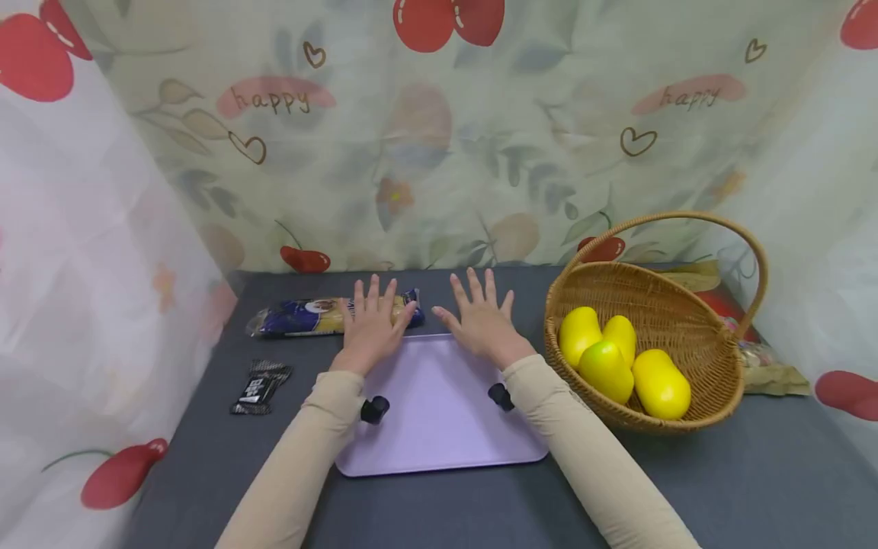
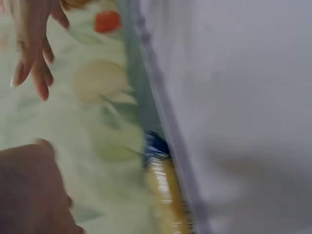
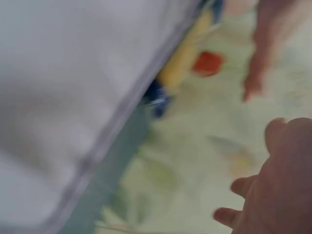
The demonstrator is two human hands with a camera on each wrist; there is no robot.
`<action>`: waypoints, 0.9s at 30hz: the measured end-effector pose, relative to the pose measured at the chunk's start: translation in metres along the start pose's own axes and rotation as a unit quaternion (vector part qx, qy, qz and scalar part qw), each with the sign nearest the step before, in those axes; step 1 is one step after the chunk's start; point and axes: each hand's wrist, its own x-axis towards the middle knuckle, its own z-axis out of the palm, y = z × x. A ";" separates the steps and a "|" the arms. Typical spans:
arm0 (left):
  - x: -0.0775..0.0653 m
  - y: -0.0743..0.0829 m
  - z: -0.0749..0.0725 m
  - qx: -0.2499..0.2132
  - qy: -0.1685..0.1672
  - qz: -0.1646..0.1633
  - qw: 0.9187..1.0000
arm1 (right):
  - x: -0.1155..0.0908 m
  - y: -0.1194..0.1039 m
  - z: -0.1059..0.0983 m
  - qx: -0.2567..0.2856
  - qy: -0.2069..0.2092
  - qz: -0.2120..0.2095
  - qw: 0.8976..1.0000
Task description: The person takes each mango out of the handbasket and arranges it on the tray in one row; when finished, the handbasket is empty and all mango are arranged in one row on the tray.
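Both hands are held out with fingers spread over the far part of a lilac tray [image 1: 446, 427]. The left hand [image 1: 373, 324] overlaps a blue and yellow plastic packet [image 1: 302, 316] in the head view and grips nothing. To its right, the right hand [image 1: 483, 324] is likewise empty, its thumb pointing toward the left hand. In the left wrist view, the left hand [image 2: 34, 190] appears beside the tray's edge, with the packet [image 2: 165, 190] lying past that edge. The right wrist view shows the right hand [image 3: 278, 180] blurred at the lower right.
A wicker basket [image 1: 658, 305] with several yellow mango-like fruits [image 1: 661, 385] stands right of the tray. A small black wrapped packet [image 1: 261, 387] lies at the left on the dark table [image 1: 439, 511]. Brown paper packaging [image 1: 775, 380] sits behind the basket. Patterned curtains surround the table.
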 end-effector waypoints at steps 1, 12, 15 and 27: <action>-0.006 -0.001 -0.003 -0.006 0.001 0.002 1.000 | -0.008 -0.002 -0.004 0.005 0.007 -0.009 1.000; -0.114 -0.034 -0.025 -0.078 0.005 0.070 0.994 | -0.147 0.005 -0.092 0.032 0.218 -0.074 0.973; -0.125 -0.043 -0.013 -0.106 0.006 0.073 0.992 | -0.168 0.032 -0.102 0.038 0.238 -0.018 0.970; -0.128 -0.074 0.031 -0.182 -0.006 -0.001 0.983 | -0.184 0.099 -0.077 0.062 0.057 0.106 0.991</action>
